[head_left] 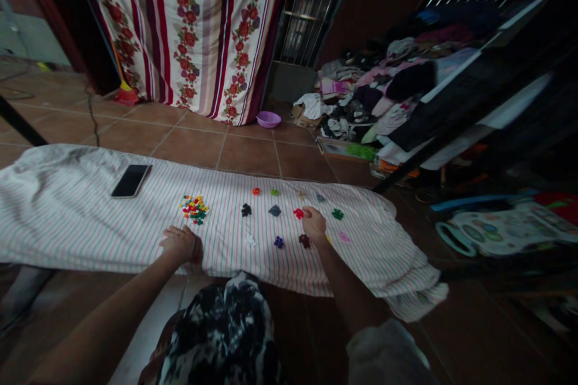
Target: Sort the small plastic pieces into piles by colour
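My right hand (pixel 315 224) is over the striped cloth, its fingers pinched together at the edge of a small pile of red pieces (pixel 298 214). Whatever is between the fingertips is too small to make out. Resting on the cloth near the front edge, my left hand (pixel 179 244) has its fingers apart and holds nothing. Just beyond it lies a mixed heap of small coloured pieces (pixel 195 209). Around my right hand are single-colour piles, among them black (pixel 246 210), grey (pixel 274 210), dark red (pixel 304 241), purple (pixel 279 242) and green (pixel 337 214). A yellow pile is partly hidden behind my right wrist.
A phone (pixel 131 181) lies at the left on the striped cloth (pixel 90 210). Farther back, a purple basin (pixel 268 120) stands on the tiled floor by a flowered curtain (pixel 203 30). Clothes (pixel 361 84) are heaped at the back right.
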